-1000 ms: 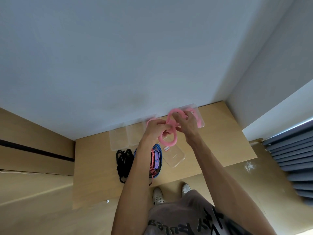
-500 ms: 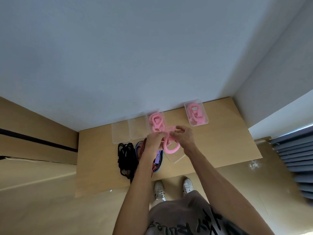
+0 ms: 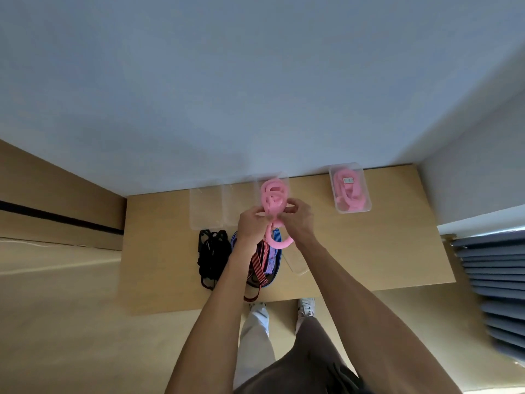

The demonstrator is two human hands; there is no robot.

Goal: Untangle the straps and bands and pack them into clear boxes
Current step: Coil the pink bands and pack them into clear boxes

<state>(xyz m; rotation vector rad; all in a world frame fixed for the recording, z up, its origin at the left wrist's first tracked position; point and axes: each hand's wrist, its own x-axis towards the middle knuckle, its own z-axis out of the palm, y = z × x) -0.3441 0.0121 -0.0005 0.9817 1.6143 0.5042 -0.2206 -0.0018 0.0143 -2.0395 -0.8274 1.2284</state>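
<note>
Your two hands are raised close together above the table, both gripping the same pink band (image 3: 273,220). Your left hand (image 3: 251,223) has its fingers curled round the band's middle, and your right hand (image 3: 298,220) pinches it from the other side, fingertips nearly meeting the left's. Below your hands a loop of the band (image 3: 279,242) hangs in a curve; above them its coils bunch over a clear box (image 3: 284,179) at the back of the table. Whether those coils rest inside that box or are held above it cannot be told.

To the left of that box, two more clear boxes (image 3: 206,207) stand side by side against the wall. Well to the right, another clear box (image 3: 350,187) holds a folded pink band (image 3: 348,194) with a small label on top.

Under your left forearm lies a tangle of red-striped, purple and blue straps (image 3: 268,258), one red loop trailing towards the table's near edge. Just left of it lies a bundle of black straps (image 3: 212,253). A clear lid (image 3: 297,261) lies flat beneath your right forearm.

The wooden table (image 3: 369,245) stands against a pale wall (image 3: 227,95). Your white shoes (image 3: 306,305) show on the floor below its near edge.
</note>
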